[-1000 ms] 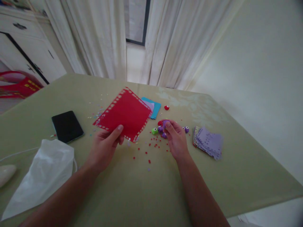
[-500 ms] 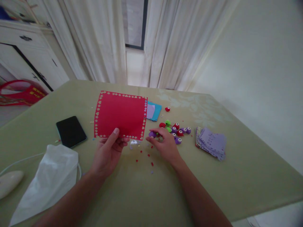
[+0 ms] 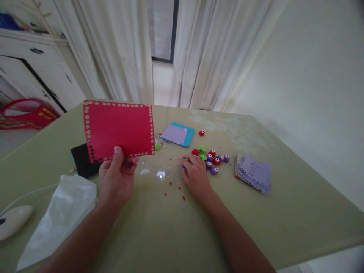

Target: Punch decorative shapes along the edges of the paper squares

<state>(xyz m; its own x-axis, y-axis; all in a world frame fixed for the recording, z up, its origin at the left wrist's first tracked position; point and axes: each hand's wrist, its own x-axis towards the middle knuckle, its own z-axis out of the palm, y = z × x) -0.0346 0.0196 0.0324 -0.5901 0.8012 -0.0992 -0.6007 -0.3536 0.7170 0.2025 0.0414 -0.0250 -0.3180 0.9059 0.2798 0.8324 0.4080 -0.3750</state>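
My left hand pinches a red sheet of paper by its lower edge, thumb in front, and holds it up off the table. Small flower, heart and leaf shapes are cut along the sheet's edges. Down at the table, my right hand has its fingers spread at the left side of a cluster of small red, green and purple paper punches. A purple one is partly hidden under those fingers. One green punch lies by the sheet's right edge, and a red punch lies farther back.
Purple and blue paper lies behind the hands. At the right is a stack of punched purple sheets. Tiny paper cut-outs are scattered mid-table. At the left are a dark phone, a white cloth bag and a mouse.
My left hand has moved left with the red sheet, uncovering the purple paper and the green punch. My right hand has lowered the purple punch to the table and loosened its fingers.
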